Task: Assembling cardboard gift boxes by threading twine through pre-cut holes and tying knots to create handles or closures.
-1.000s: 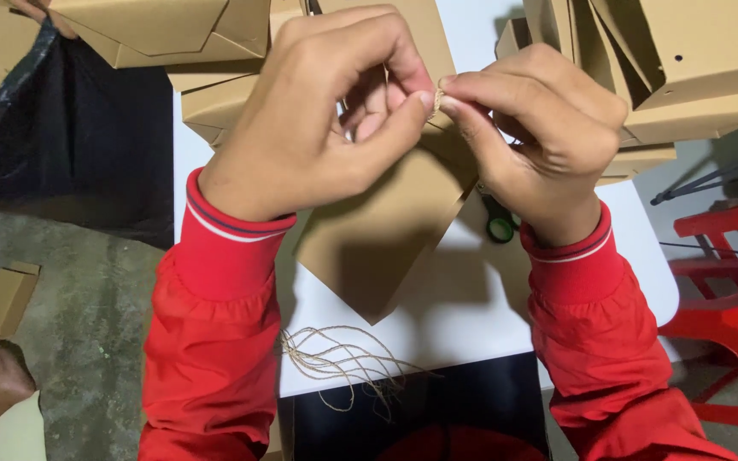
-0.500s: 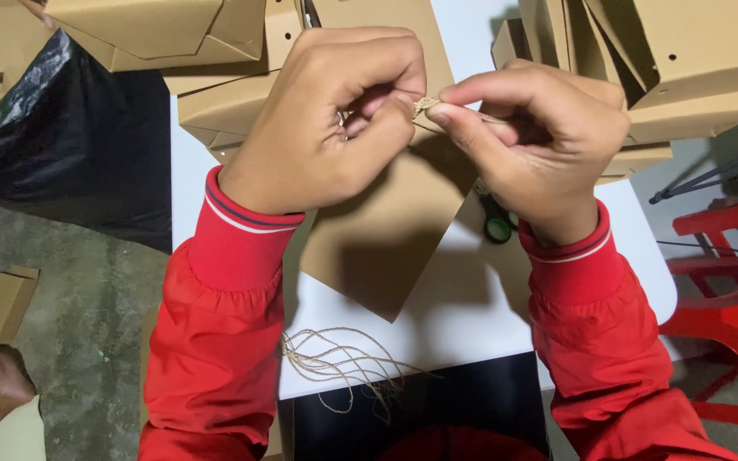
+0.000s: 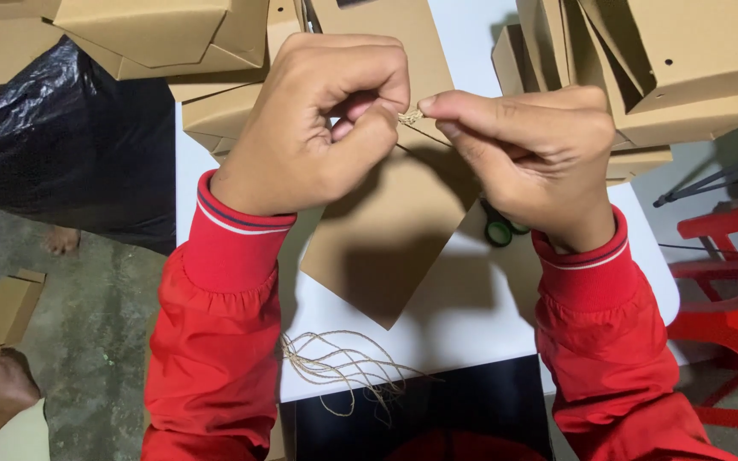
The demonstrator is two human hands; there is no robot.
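My left hand [image 3: 318, 119] and my right hand [image 3: 531, 149] are held together above a white table [image 3: 471, 324], both in red sleeves. Between their fingertips they pinch a short piece of tan twine [image 3: 410, 116], which looks knotted. Right under the hands lies a flat brown cardboard bag piece [image 3: 395, 222], tilted on the table. A loose bundle of tan twine strands [image 3: 343, 369] lies at the table's near edge.
Folded brown cardboard boxes [image 3: 685, 60] are stacked at the back right and back left [image 3: 147, 34]. A black plastic bag [image 3: 61, 145] sits left. A green tape roll [image 3: 499, 232] lies under my right wrist. A red plastic stool [image 3: 728, 290] stands right. Another person's hand [image 3: 2, 380] is low left.
Both hands have shifted slightly and their fingertips now pinch the twine tighter between them. The bag piece and loose twine have not moved.
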